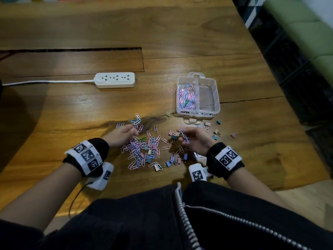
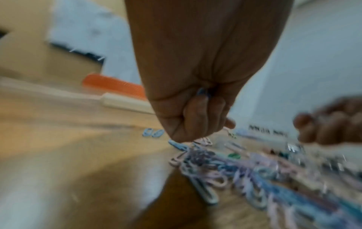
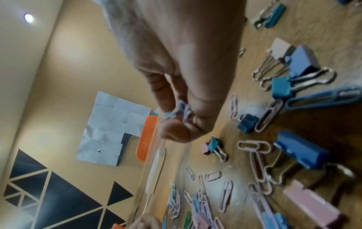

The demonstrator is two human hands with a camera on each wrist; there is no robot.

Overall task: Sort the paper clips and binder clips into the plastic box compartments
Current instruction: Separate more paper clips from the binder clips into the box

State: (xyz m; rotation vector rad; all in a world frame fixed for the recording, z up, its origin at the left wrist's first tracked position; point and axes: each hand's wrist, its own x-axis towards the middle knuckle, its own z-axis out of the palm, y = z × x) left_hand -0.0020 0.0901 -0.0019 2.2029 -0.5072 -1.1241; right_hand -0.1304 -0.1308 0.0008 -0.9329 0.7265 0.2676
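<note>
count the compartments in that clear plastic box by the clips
2, side by side in the plastic box, both in full view. The left compartment holds paper clips; the right compartment shows no clips.

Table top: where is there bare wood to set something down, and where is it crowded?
Bare wood lies on the table between the power strip and the left hand, and beyond the plastic box. It is crowded between both hands, where the paper clips pile up, and beside the right hand, among scattered binder clips.

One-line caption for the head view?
Both hands gather paper clips beside a half-filled plastic box.
</note>
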